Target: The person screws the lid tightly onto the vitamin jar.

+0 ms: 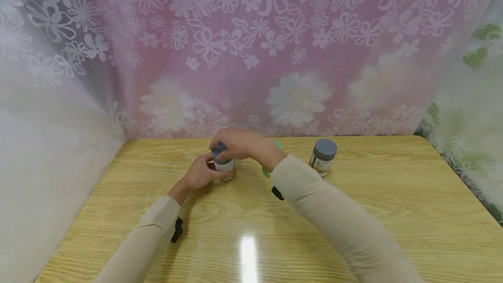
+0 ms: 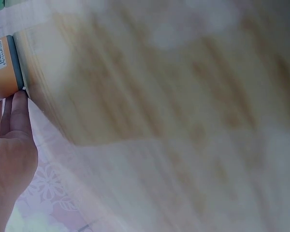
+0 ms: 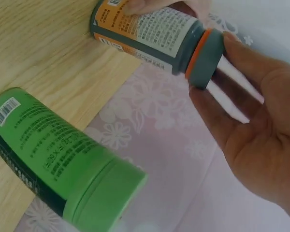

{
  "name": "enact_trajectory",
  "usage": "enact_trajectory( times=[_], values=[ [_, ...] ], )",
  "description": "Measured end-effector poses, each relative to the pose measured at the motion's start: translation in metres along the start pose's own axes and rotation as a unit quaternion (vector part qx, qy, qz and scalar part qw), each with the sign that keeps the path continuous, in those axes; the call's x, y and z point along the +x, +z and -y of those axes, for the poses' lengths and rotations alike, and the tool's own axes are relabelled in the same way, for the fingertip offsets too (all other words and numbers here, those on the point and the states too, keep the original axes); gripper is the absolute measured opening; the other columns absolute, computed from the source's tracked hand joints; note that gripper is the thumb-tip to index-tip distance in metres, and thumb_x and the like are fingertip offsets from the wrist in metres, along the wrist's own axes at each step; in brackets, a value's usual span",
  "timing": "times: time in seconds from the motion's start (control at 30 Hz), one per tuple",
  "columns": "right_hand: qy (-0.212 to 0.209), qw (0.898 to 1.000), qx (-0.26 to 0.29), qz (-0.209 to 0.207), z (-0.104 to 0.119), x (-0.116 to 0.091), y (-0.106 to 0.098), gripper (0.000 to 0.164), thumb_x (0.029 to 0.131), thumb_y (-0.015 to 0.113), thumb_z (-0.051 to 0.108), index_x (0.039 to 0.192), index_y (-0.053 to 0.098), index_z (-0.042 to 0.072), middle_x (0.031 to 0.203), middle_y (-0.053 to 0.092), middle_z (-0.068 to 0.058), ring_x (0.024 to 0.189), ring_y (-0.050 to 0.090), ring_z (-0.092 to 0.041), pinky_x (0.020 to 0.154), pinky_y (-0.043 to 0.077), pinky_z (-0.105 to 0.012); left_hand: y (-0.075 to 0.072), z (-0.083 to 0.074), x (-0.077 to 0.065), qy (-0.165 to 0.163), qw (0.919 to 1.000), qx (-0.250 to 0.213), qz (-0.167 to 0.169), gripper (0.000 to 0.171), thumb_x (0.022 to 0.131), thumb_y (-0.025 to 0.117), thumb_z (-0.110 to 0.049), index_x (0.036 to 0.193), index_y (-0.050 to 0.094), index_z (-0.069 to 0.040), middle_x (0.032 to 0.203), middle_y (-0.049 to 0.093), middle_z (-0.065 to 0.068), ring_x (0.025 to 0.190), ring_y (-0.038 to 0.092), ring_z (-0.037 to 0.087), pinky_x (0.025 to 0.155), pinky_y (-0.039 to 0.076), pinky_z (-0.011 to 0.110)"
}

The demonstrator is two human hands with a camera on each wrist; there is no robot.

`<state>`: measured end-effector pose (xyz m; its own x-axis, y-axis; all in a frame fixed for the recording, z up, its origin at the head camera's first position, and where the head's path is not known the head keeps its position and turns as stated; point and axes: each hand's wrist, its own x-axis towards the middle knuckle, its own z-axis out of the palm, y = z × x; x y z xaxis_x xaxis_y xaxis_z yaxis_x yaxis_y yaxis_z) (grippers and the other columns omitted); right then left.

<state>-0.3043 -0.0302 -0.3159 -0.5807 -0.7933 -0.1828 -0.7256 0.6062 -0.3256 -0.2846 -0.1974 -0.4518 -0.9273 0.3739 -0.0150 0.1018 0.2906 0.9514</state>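
A dark blue-grey supplement bottle [image 1: 225,167] with a white and orange label stands upright on the left half of the table. My left hand [image 1: 200,173] grips its body from the left, the thumb across the label. From above, my right hand [image 1: 237,143] holds the bottle's lid [image 3: 208,58] between thumb and fingers. An orange ring shows at the lid's lower edge in the right wrist view; whether the lid is loose I cannot tell. The left wrist view catches only the bottle's base [image 2: 17,63] and part of the hand.
A green bottle [image 3: 58,150] stands to the right, partly hidden behind my right forearm in the head view. Farther right is a jar [image 1: 323,158] with a dark lid and pale label. Floral curtains [image 1: 251,56] hang behind the wooden table [image 1: 220,222].
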Motion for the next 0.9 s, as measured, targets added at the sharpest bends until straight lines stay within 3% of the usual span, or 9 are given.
enact_trajectory(
  times=[0.13,0.3,0.5,0.67,0.77,0.9],
  values=[
    [0.057,0.997,-0.016,-0.055,0.007,0.002,0.006,0.03,0.084,0.06,0.036,0.104,0.063,0.014,0.097,0.059,0.003,0.081,0.054,-0.01,0.065,0.045,-0.025,0.0,-0.001,0.001,-0.008,0.9999,-0.007,0.001,0.051,0.072,0.075,-0.022,0.116,0.052,-0.01,0.109,0.055,0.008,0.094,0.058,0.02,0.071,0.049,0.035],
    [0.152,0.98,-0.058,-0.112,0.019,0.003,0.013,0.035,0.082,0.057,0.047,0.086,0.06,0.013,0.074,0.055,0.003,0.059,0.052,-0.01,0.046,0.042,-0.023,0.001,-0.013,-0.002,-0.028,0.9995,-0.013,0.002,0.05,0.071,0.075,-0.019,0.115,0.053,-0.011,0.108,0.054,0.009,0.091,0.059,0.021,0.07,0.049,0.041],
    [0.213,0.963,-0.103,-0.127,0.028,0.006,0.017,0.04,0.082,0.052,0.052,0.088,0.06,0.014,0.069,0.054,0.003,0.05,0.05,-0.01,0.041,0.042,-0.024,0.001,-0.032,-0.008,-0.032,0.9995,-0.003,0.005,0.048,0.073,0.074,-0.015,0.115,0.052,-0.009,0.109,0.053,0.009,0.089,0.06,0.021,0.073,0.046,0.046],
    [0.239,0.957,-0.1,-0.132,0.027,0.009,0.02,0.044,0.082,0.048,0.057,0.078,0.057,0.015,0.058,0.051,0.002,0.043,0.048,-0.011,0.036,0.038,-0.026,0.001,-0.028,-0.008,-0.027,0.9996,-0.006,0.007,0.049,0.074,0.073,-0.013,0.116,0.051,-0.006,0.109,0.053,0.01,0.089,0.06,0.022,0.073,0.048,0.044],
    [0.245,0.954,-0.106,-0.134,0.024,0.011,0.024,0.047,0.082,0.043,0.06,0.087,0.056,0.015,0.06,0.053,0.001,0.044,0.05,-0.012,0.039,0.039,-0.028,0.0,-0.017,-0.004,-0.032,0.9995,-0.009,0.0,0.05,0.072,0.075,-0.015,0.116,0.051,-0.006,0.108,0.054,0.011,0.088,0.06,0.023,0.071,0.049,0.041],
    [0.236,0.956,-0.114,-0.133,0.015,0.011,0.029,0.067,0.081,0.03,0.068,0.118,0.049,0.015,0.094,0.059,-0.002,0.066,0.056,-0.016,0.052,0.046,-0.033,0.0,-0.003,0.001,-0.036,0.999,0.024,-0.012,0.056,0.07,0.077,-0.024,0.117,0.05,-0.008,0.108,0.055,0.008,0.091,0.059,0.021,0.073,0.049,0.035]
  ],
)
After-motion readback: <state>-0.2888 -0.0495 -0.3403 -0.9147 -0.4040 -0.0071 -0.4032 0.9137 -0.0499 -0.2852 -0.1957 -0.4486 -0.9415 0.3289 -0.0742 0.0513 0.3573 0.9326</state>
